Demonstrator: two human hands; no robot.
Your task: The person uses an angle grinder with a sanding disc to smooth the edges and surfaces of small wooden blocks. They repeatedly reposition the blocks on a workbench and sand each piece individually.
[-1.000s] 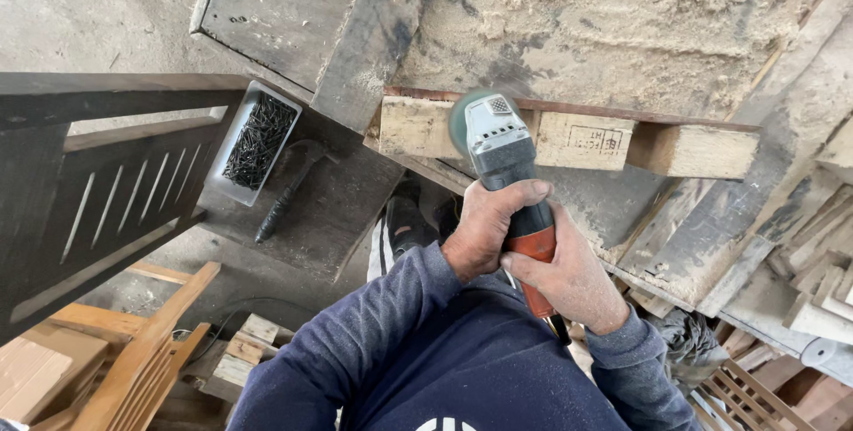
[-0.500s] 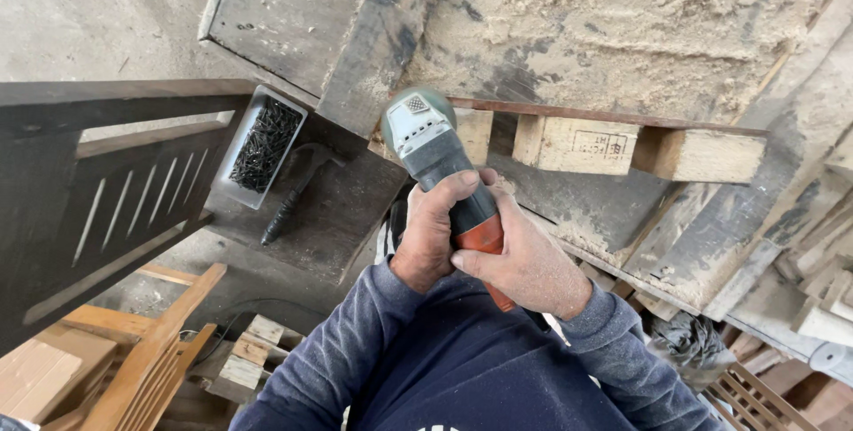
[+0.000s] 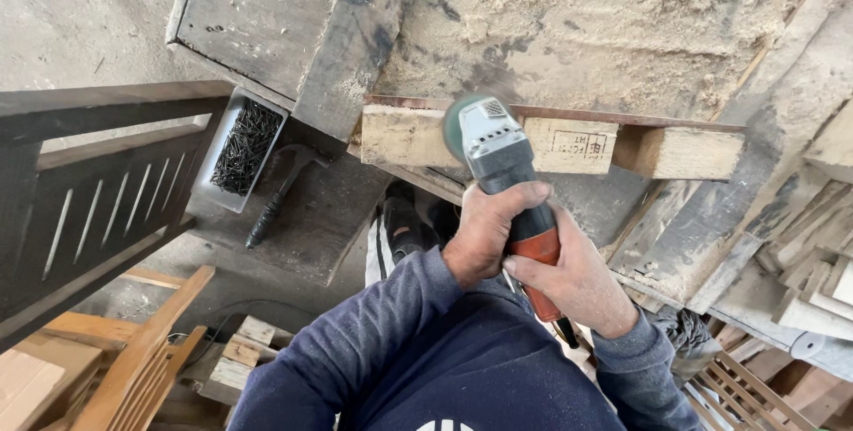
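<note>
On the dusty workbench (image 3: 293,49), both hands grip an angle grinder against a wooden block.

At far left a dark slatted frame (image 3: 98,182) stands, then a tray of nails (image 3: 242,148) with a hammer (image 3: 283,193) just beside it. Left hand (image 3: 487,234) wraps the angle grinder (image 3: 508,184) body; right hand (image 3: 577,280) clasps its orange handle. Its head meets the wooden block (image 3: 551,142), sawdust (image 3: 613,13) beyond.

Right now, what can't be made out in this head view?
- Grinder disc: blurred and mostly behind the tool's head.
- Grinder grip: covered by the left hand and right hand.
- Wood block: its right part hidden behind the grinder.
- Hammer head: dark against shadow, shape unclear.
- Nails: too small to tell apart.
</note>
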